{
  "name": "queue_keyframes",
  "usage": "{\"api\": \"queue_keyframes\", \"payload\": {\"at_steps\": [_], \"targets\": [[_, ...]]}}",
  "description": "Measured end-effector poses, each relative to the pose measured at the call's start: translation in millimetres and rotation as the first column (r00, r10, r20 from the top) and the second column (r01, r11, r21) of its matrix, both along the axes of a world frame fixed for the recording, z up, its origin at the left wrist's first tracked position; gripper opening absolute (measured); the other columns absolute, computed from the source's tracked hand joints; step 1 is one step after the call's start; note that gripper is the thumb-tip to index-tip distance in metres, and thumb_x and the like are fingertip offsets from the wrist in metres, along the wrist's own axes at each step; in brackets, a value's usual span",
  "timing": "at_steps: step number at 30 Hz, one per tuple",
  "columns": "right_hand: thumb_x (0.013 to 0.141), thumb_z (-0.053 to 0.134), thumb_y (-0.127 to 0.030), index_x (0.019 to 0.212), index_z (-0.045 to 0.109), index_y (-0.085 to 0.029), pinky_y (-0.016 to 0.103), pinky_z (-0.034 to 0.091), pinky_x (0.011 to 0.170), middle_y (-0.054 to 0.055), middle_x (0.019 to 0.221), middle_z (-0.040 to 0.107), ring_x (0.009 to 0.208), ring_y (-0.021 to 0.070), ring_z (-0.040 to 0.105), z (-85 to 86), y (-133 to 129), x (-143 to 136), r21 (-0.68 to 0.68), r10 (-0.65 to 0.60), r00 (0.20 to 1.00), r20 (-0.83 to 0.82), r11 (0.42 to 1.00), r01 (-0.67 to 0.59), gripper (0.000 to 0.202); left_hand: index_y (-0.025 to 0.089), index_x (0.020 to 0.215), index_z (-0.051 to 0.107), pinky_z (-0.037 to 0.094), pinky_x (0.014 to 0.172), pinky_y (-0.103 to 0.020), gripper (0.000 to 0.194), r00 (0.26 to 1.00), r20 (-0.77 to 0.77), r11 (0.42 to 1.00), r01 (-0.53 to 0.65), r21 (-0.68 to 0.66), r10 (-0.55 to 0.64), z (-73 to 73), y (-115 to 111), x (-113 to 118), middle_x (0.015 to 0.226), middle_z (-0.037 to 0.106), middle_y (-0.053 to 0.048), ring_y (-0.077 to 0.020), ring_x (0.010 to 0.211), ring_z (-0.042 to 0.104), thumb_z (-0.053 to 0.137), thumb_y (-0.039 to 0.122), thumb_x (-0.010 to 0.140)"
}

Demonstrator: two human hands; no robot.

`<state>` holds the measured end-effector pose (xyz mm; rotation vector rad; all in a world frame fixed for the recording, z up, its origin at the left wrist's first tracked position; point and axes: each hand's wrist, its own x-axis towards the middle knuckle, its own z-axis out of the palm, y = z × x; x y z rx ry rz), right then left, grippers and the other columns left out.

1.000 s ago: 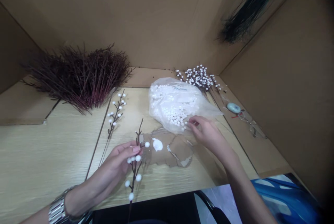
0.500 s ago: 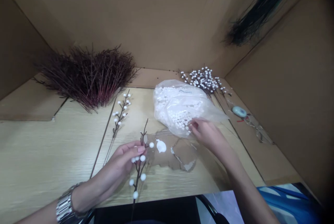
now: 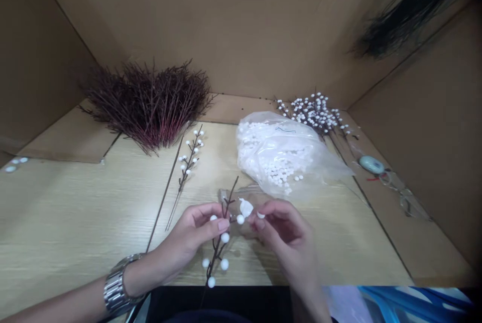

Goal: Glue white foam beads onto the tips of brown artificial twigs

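Between thumb and fingers, my left hand [image 3: 199,230] pinches a dark brown artificial twig [image 3: 217,251] carrying several white berries. My right hand [image 3: 288,237] holds a single white berry [image 3: 260,215] in its fingertips, just right of the twig and apart from it. A dab of white paste [image 3: 246,208] lies on a torn cardboard piece [image 3: 250,192] behind my hands. Beyond that sits a clear plastic bag [image 3: 327,162] full of white berries. A finished-looking berry twig [image 3: 190,159] rests on the table, left of the bag.
A thick bundle of bare brown twigs [image 3: 154,107] lies at the back left. Berry-covered twigs [image 3: 316,112] are piled at the back right. Eyeglasses [image 3: 404,195] and a pale blue oval object [image 3: 371,164] lie along the right side. Cardboard walls [image 3: 233,26] enclose the table.
My right hand has come away from the bag, back toward the twig, with a white berry in its fingertips. My left hand keeps its hold on the twig. The view has shifted slightly left.
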<state>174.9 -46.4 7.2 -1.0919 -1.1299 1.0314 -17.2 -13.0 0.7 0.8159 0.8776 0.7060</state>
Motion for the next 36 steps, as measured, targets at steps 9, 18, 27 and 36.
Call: {"api": "queue_keyframes", "payload": {"at_steps": [9, 18, 27, 36], "targets": [[0.086, 0.074, -0.009, 0.1, 0.072, -0.03, 0.016, 0.061, 0.074, -0.004, 0.094, 0.079, 0.082, 0.0087, 0.075, -9.9, -5.2, -17.5, -0.003, 0.042, 0.977, -0.209, 0.999, -0.044, 0.025, 0.018, 0.082, 0.073, 0.046, 0.072, -0.025, 0.02, 0.997, 0.065, 0.999, 0.046, 0.013, -0.047, 3.5, 0.3, -1.1, 0.081, 0.066, -0.001, -0.014, 0.074, 0.056, 0.08, 0.036, 0.084], [0.085, 0.071, -0.004, 0.095, 0.073, -0.028, 0.022, 0.062, 0.082, -0.002, 0.094, 0.077, 0.092, 0.0125, 0.075, -7.5, -5.2, -32.0, 0.046, -0.071, 0.987, -0.142, 0.996, 0.078, 0.026, 0.017, 0.087, 0.072, 0.047, 0.072, -0.025, 0.024, 0.999, 0.039, 1.0, 0.029, -0.009, -0.028, 1.0, -3.6, -3.3, 0.088, 0.067, -0.003, -0.0149, 0.079, 0.058, 0.079, 0.04, 0.085], [0.083, 0.072, -0.003, 0.093, 0.075, -0.027, 0.027, 0.064, 0.082, 0.0, 0.096, 0.077, 0.093, 0.0161, 0.076, -9.5, -9.8, -37.7, 0.079, -0.174, 0.984, -0.036, 0.981, 0.177, 0.027, 0.018, 0.09, 0.073, 0.047, 0.07, -0.026, 0.023, 1.0, 0.017, 0.999, -0.014, -0.028, 0.015, 1.1, -6.5, -2.7, 0.09, 0.068, -0.005, -0.016, 0.079, 0.059, 0.078, 0.04, 0.086], [0.086, 0.069, -0.002, 0.097, 0.074, -0.028, 0.031, 0.063, 0.089, 0.001, 0.102, 0.077, 0.098, 0.0174, 0.076, -15.4, -17.9, -41.9, 0.084, -0.2, 0.98, -0.007, 0.976, 0.199, 0.029, 0.017, 0.086, 0.068, 0.044, 0.067, -0.025, 0.025, 1.0, 0.026, 1.0, -0.014, -0.013, 0.014, 0.1, -7.2, -3.1, 0.086, 0.065, -0.002, -0.0149, 0.076, 0.056, 0.077, 0.041, 0.087]]}}
